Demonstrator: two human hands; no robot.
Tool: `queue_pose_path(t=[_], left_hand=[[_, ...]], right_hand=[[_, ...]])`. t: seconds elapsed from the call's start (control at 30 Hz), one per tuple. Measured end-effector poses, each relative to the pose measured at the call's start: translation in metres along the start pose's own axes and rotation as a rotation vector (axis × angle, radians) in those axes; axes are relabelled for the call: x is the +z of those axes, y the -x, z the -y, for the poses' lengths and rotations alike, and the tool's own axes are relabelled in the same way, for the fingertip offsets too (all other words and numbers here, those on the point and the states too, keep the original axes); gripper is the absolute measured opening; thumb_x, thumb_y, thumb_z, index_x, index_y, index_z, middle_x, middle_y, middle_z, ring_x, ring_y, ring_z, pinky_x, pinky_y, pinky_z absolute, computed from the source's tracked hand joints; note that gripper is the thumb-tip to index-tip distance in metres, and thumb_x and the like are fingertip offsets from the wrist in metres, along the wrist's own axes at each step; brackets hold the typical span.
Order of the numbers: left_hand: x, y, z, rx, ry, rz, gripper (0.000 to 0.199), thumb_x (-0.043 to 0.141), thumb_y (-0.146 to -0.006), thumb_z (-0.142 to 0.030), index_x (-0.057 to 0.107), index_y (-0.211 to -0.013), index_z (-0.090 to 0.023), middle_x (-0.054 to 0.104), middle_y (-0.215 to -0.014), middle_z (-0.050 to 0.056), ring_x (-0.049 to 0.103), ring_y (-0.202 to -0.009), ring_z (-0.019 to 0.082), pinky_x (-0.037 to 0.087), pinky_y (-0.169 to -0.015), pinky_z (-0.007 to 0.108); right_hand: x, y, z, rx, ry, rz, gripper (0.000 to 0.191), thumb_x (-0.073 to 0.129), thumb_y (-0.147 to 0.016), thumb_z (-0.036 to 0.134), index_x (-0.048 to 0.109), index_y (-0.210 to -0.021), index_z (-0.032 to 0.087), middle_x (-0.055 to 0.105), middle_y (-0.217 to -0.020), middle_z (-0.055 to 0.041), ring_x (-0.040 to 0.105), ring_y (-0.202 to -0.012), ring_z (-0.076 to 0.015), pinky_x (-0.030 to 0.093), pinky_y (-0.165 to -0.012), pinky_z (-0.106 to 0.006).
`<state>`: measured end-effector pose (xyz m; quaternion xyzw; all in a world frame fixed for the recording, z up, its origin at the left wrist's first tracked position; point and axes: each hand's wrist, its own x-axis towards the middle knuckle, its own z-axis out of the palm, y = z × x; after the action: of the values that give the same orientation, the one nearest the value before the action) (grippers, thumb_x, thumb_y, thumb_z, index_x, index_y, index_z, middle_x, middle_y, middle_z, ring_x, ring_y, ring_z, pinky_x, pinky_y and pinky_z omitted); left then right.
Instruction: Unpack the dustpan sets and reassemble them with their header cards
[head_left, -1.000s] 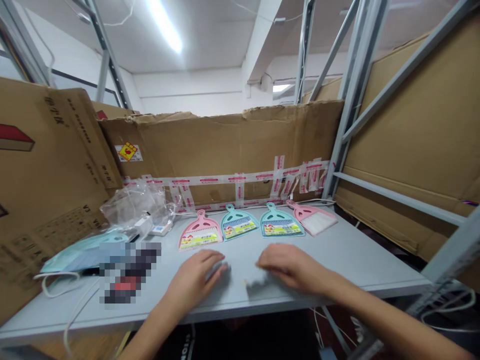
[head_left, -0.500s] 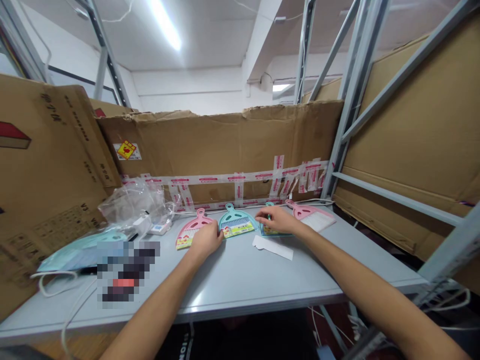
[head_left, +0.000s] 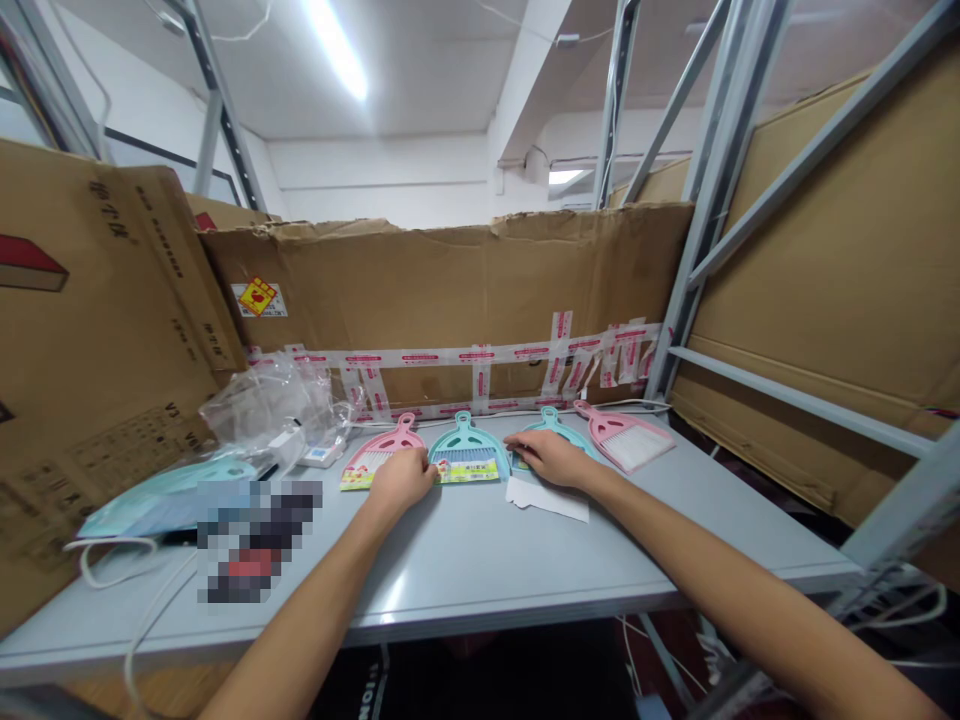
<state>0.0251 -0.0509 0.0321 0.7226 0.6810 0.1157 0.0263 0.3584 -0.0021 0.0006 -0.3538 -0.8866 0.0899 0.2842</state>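
Note:
Four small dustpan-and-brush sets lie in a row at the back of the table. My left hand (head_left: 403,480) rests between the left pink set (head_left: 375,460) and the middle teal set (head_left: 465,450), fingers curled down; whether it grips an edge is unclear. My right hand (head_left: 551,457) lies over the lower part of the second teal set (head_left: 574,432), its fingertips near the middle set's right edge. Farther right is another pink set (head_left: 630,440) without a coloured label. A white paper piece (head_left: 547,498) lies just below my right hand.
A large cardboard box (head_left: 450,290) stands behind the table (head_left: 480,560). Clear plastic bags (head_left: 274,405), a teal packaged item (head_left: 165,495) and white cables are at the left. Metal shelf posts (head_left: 682,290) rise on the right.
The middle teal set has turned straighter and shifted slightly left. The left pink set has turned a little. More of the teal set under my right hand shows, with its handle pointing back.

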Motion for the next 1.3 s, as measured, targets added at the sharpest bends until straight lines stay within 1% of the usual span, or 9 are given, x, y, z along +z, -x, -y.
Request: queue_pose_path(t=[0.27, 0.43, 0.63, 0.8, 0.9, 1.03, 1.17, 1.23, 1.3], left_hand=[[0.001, -0.006, 0.003, -0.023, -0.055, 0.005, 0.026, 0.063, -0.099, -0.032, 0.082, -0.09, -0.018, 0.085, -0.1, 0.019, 0.079, -0.094, 0.031, 0.049, -0.076, 0.035], [0.004, -0.008, 0.005, -0.032, -0.083, 0.009, 0.033, 0.061, -0.102, -0.037, 0.085, -0.096, -0.015, 0.085, -0.105, 0.022, 0.079, -0.098, 0.033, 0.052, -0.081, 0.035], [0.003, -0.008, 0.006, -0.056, -0.105, -0.003, 0.031, 0.06, -0.102, -0.034, 0.084, -0.101, -0.014, 0.085, -0.111, 0.022, 0.08, -0.103, 0.034, 0.051, -0.079, 0.036], [0.001, -0.006, 0.006, -0.079, -0.098, -0.003, 0.035, 0.058, -0.104, -0.04, 0.083, -0.102, -0.016, 0.085, -0.113, 0.021, 0.08, -0.101, 0.035, 0.05, -0.075, 0.037], [0.0, -0.006, 0.006, -0.074, -0.106, 0.007, 0.034, 0.058, -0.104, -0.041, 0.082, -0.1, -0.017, 0.085, -0.11, 0.021, 0.08, -0.1, 0.035, 0.05, -0.075, 0.037], [0.001, -0.006, 0.009, -0.051, -0.098, -0.015, 0.03, 0.058, -0.103, -0.037, 0.08, -0.096, -0.018, 0.082, -0.107, 0.019, 0.078, -0.097, 0.035, 0.052, -0.077, 0.039], [0.004, -0.006, 0.012, 0.049, -0.063, -0.173, 0.023, 0.058, -0.102, -0.031, 0.076, -0.093, -0.018, 0.073, -0.12, 0.019, 0.074, -0.101, 0.032, 0.055, -0.088, 0.042], [0.006, -0.005, 0.009, 0.118, -0.018, -0.265, 0.021, 0.06, -0.101, -0.03, 0.072, -0.089, -0.019, 0.069, -0.118, 0.017, 0.071, -0.101, 0.032, 0.056, -0.091, 0.043], [0.008, -0.003, 0.002, 0.234, 0.046, -0.348, 0.02, 0.06, -0.102, -0.029, 0.07, -0.087, -0.021, 0.067, -0.114, 0.015, 0.068, -0.103, 0.032, 0.056, -0.094, 0.045]], right_hand=[[0.007, -0.005, 0.007, -0.013, -0.006, 0.028, 0.046, 0.054, -0.109, 0.014, 0.07, -0.151, 0.02, 0.086, -0.122, -0.0114, 0.081, -0.11, -0.0268, 0.062, -0.101, -0.04], [0.013, -0.004, 0.006, -0.045, -0.007, 0.02, 0.042, 0.052, -0.113, 0.023, 0.068, -0.152, 0.021, 0.078, -0.144, -0.0157, 0.076, -0.125, -0.0301, 0.059, -0.11, -0.046], [0.016, -0.008, 0.004, -0.08, -0.035, 0.036, 0.055, 0.044, -0.112, 0.015, 0.054, -0.165, 0.024, 0.081, -0.121, -0.0107, 0.076, -0.106, -0.0263, 0.059, -0.098, -0.04], [0.021, -0.01, 0.004, -0.077, -0.041, 0.017, 0.058, 0.042, -0.115, 0.02, 0.044, -0.173, 0.023, 0.079, -0.12, -0.0106, 0.074, -0.103, -0.0259, 0.058, -0.095, -0.04], [0.022, -0.011, 0.006, -0.087, -0.036, 0.018, 0.058, 0.041, -0.116, 0.023, 0.042, -0.174, 0.022, 0.078, -0.126, -0.0128, 0.074, -0.106, -0.0265, 0.059, -0.097, -0.041], [0.007, -0.015, 0.006, -0.104, -0.059, -0.082, 0.053, 0.041, -0.118, 0.027, 0.05, -0.17, 0.023, 0.076, -0.134, -0.014, 0.074, -0.114, -0.0259, 0.059, -0.105, -0.043], [-0.026, -0.013, -0.018, 0.002, 0.051, -0.25, 0.042, 0.047, -0.117, 0.03, 0.068, -0.152, 0.021, 0.077, -0.138, -0.016, 0.072, -0.127, -0.029, 0.056, -0.115, -0.045], [-0.042, -0.005, -0.038, 0.113, 0.212, -0.229, 0.037, 0.053, -0.114, 0.028, 0.074, -0.143, 0.017, 0.078, -0.136, -0.0185, 0.071, -0.13, -0.0324, 0.054, -0.116, -0.047], [-0.052, 0.005, -0.057, 0.228, 0.338, -0.129, 0.032, 0.063, -0.11, 0.027, 0.079, -0.134, 0.014, 0.08, -0.13, -0.0201, 0.073, -0.125, -0.0341, 0.055, -0.113, -0.045]])
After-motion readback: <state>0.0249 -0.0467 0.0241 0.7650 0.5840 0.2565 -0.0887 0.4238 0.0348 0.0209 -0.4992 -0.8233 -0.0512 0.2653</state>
